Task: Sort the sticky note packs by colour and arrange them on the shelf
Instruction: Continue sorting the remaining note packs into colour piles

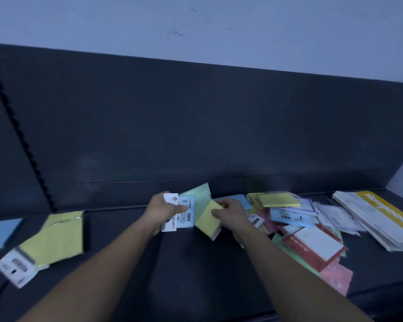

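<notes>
Just left of the pile point(300, 225) on the shelf point(196, 270), the left hand point(162, 209) curls its fingers round a blue pack point(184, 217); the right hand point(232, 213) pinches a yellow pack point(206, 218) by an edge. Further left, open shelf surface runs to a second yellow pack point(54, 238), lying flat.

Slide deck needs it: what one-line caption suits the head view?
Left hand holds a blue pack, right hand pinches a yellow pack, beside an unsorted pile on the dark shelf.

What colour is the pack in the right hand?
Yellow: the pack that the right hand pinches is pale yellow, seen best in the head view.
</notes>
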### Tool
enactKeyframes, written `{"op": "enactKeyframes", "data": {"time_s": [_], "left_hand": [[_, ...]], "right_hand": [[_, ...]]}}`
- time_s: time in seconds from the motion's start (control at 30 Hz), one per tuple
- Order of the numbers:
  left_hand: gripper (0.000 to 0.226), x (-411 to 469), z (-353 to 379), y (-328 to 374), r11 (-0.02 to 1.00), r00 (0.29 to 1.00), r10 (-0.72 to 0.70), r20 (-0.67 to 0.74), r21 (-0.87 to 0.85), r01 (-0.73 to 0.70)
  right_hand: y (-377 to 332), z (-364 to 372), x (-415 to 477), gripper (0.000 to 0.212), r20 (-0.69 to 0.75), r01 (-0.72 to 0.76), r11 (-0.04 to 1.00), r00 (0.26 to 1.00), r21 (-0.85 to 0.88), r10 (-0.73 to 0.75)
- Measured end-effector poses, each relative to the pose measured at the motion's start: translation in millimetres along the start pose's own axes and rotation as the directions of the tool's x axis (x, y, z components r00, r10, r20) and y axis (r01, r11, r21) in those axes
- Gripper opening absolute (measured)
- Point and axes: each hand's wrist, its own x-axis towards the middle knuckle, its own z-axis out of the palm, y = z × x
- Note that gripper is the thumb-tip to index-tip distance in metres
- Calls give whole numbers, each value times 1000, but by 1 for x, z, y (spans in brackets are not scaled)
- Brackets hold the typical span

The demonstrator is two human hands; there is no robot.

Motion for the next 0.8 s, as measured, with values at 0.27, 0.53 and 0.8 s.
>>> {"op": "enactKeyframes", "data": {"time_s": [0.27, 0.53, 0.8], "left_hand": [[39, -54, -74, -3, 933, 973, -86, -215, -359, 3], [38, -115, -156, -17, 878, 901, -135, -413, -471, -84], [26, -187, -242, -36, 860, 818, -161, -552, -485, -158]], "right_hand": [[-37, 64, -24, 10, 88, 133, 981, 985, 142, -147], [-74, 143, -70, 9, 188, 283, 937, 928, 206, -322], [-107, 220, -130, 13, 279, 348, 919, 878, 184, -388]]}}
